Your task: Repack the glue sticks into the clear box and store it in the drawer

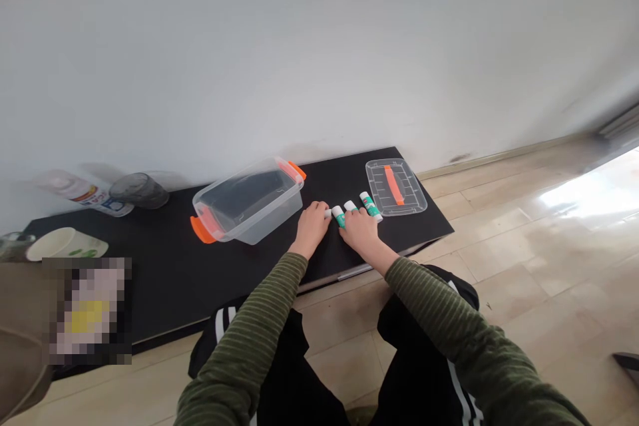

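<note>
On the black tabletop in front of me lie several green-and-white glue sticks, set side by side. My left hand [312, 225] is closed around one, with only its white end [328, 213] showing. My right hand [360, 231] is curled over the middle of the row, its fingers closed on a glue stick [349, 206]; how many it grips is partly hidden. Close to its fingertips lies another glue stick [338, 214], and the rightmost glue stick [370, 206] rests beside the knuckles. A clear plastic box [272, 219] with orange latches stands open-topped left of my hands.
The box's clear lid [414, 196] with an orange handle lies at the right end of the black table [174, 279]. Leftward are a bottle [92, 196], a dark glass [140, 190] and a paper cup [67, 244] on its side. A wall [319, 66] rises behind.
</note>
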`<state>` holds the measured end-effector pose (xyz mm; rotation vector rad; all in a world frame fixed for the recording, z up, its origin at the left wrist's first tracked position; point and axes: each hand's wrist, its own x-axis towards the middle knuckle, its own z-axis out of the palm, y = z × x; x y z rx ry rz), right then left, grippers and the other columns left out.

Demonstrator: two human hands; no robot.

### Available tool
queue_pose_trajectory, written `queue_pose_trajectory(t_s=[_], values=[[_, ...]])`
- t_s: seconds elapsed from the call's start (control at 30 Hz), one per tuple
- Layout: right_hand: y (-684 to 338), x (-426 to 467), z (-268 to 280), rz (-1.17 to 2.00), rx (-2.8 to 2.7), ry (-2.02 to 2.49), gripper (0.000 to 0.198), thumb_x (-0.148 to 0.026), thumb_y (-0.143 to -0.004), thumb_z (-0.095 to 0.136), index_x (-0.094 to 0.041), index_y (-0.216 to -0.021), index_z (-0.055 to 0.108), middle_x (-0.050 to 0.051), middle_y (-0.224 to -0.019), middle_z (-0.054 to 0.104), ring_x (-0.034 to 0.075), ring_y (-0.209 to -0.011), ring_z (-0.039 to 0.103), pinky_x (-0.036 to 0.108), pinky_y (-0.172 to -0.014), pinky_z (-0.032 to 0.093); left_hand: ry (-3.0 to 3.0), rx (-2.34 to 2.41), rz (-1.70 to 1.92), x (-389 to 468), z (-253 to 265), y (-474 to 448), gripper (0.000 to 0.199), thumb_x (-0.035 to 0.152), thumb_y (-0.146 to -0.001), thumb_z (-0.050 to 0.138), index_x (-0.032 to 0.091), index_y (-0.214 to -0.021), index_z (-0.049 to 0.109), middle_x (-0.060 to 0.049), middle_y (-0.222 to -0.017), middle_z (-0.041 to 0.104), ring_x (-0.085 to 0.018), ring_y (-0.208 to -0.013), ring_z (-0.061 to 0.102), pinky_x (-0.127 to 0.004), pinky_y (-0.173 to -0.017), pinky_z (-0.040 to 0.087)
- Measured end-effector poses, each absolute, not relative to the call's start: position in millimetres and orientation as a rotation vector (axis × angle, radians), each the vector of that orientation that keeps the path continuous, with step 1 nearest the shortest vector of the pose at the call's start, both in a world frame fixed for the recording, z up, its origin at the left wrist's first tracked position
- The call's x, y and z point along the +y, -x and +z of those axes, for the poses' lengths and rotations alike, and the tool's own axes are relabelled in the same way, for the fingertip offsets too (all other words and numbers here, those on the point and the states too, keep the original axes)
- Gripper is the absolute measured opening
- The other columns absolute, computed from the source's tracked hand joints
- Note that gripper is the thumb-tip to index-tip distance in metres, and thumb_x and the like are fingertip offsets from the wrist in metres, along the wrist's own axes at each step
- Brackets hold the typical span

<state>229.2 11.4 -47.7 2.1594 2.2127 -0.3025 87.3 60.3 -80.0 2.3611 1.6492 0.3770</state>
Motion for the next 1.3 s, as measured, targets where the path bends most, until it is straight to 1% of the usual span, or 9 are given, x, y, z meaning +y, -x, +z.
queue_pose_trajectory(t_s=[0.1, 0.2, 0.3, 0.4, 0.63, 0.83, 1.0, 1.17, 1.3], values=[[-237.2, 15.5, -42.6, -0.305, 2.245, -2.191, 0.034, -0.044, -0.094, 0.055, -0.017, -0.114, 0.064, 0.016, -0.115, 0.067, 0.030, -0.118, 0.055, 0.037, -0.086, 0.049, -2.377, 1.632, 0.349, 59.2, -80.5, -88.7, 0.017, 0.017, -0.087, 0.059, 0.019, -0.104, 0.061, -0.010, -0.103, 0.067, -0.027, -0.100, 0.063, -0.036, -0.086, 0.046], [-257.9, 26.1, -35.6, -0.266, 2.233, -2.300, 0.032, -0.040, -0.099, 0.045, -0.019, -0.113, 0.064, 0.015, -0.116, 0.067, 0.027, -0.119, 0.053, 0.034, -0.084, 0.049, -2.375, 1.625, 0.361, 59.5, -81.7, -87.1, 0.019, 0.017, -0.086, 0.059, 0.019, -0.105, 0.062, -0.010, -0.101, 0.067, -0.028, -0.100, 0.063, -0.038, -0.088, 0.046], [-286.3, 39.8, -34.3, -0.253, 2.114, -2.406, 0.029, -0.033, -0.099, 0.045, -0.018, -0.116, 0.063, 0.015, -0.121, 0.066, 0.027, -0.123, 0.052, 0.035, -0.086, 0.048, -2.348, 1.616, 0.432, 60.6, -81.3, -82.1, 0.025, 0.016, -0.085, 0.058, 0.017, -0.109, 0.064, -0.013, -0.108, 0.066, -0.030, -0.106, 0.062, -0.041, -0.094, 0.047], [-308.2, 50.1, -41.0, -0.368, 1.979, -2.418, 0.032, -0.034, -0.096, 0.052, -0.017, -0.121, 0.061, 0.016, -0.123, 0.064, 0.028, -0.122, 0.053, 0.037, -0.088, 0.048, -2.275, 1.577, 0.548, 60.6, -76.8, -74.7, 0.031, 0.014, -0.085, 0.057, 0.017, -0.114, 0.065, -0.013, -0.116, 0.063, -0.029, -0.108, 0.062, -0.040, -0.097, 0.047], [-309.8, 54.6, -56.3, -0.435, 1.983, -2.347, 0.037, -0.041, -0.091, 0.058, -0.018, -0.119, 0.065, 0.015, -0.128, 0.059, 0.028, -0.119, 0.055, 0.037, -0.087, 0.047, -2.017, 1.492, 0.787, 55.4, -65.4, -62.0, 0.019, 0.015, -0.078, 0.061, 0.022, -0.096, 0.063, -0.006, -0.107, 0.064, -0.022, -0.097, 0.064, -0.037, -0.089, 0.050], [-302.4, 54.4, -55.0, -0.367, 2.057, -2.377, 0.031, -0.035, -0.091, 0.057, -0.013, -0.110, 0.068, 0.017, -0.124, 0.059, 0.029, -0.122, 0.052, 0.037, -0.087, 0.047, -1.825, 1.473, 0.835, 51.2, -64.1, -56.9, 0.025, 0.015, -0.076, 0.063, 0.023, -0.099, 0.058, -0.004, -0.114, 0.069, -0.019, -0.096, 0.065, -0.035, -0.086, 0.051], [-292.6, 46.4, -42.5, -0.375, 2.236, -2.495, 0.030, -0.041, -0.093, 0.054, -0.015, -0.101, 0.067, 0.015, -0.113, 0.063, 0.025, -0.103, 0.061, 0.033, -0.082, 0.046, -1.796, 1.558, 0.820, 47.4, -56.1, -52.2, 0.023, 0.017, -0.077, 0.064, 0.022, -0.099, 0.060, -0.003, -0.099, 0.071, -0.019, -0.088, 0.067, -0.033, -0.081, 0.052], [-270.2, 23.8, -29.0, -0.549, 2.685, -2.324, 0.026, -0.035, -0.094, 0.054, -0.019, -0.114, 0.060, 0.008, -0.106, 0.068, 0.021, -0.092, 0.065, 0.028, -0.074, 0.043, -1.847, 1.548, 0.845, 46.1, -51.8, -49.8, 0.027, 0.014, -0.078, 0.063, 0.021, -0.104, 0.064, -0.005, -0.102, 0.070, -0.020, -0.089, 0.067, -0.033, -0.080, 0.053], [-257.0, 9.5, -25.5, -0.549, 2.786, -2.091, 0.028, -0.032, -0.094, 0.055, -0.022, -0.119, 0.059, 0.005, -0.102, 0.071, 0.021, -0.087, 0.066, 0.027, -0.069, 0.040, -1.952, 1.480, 0.917, 43.2, -48.6, -48.8, 0.028, 0.012, -0.078, 0.063, 0.021, -0.105, 0.065, -0.005, -0.105, 0.068, -0.020, -0.091, 0.066, -0.033, -0.081, 0.054]])
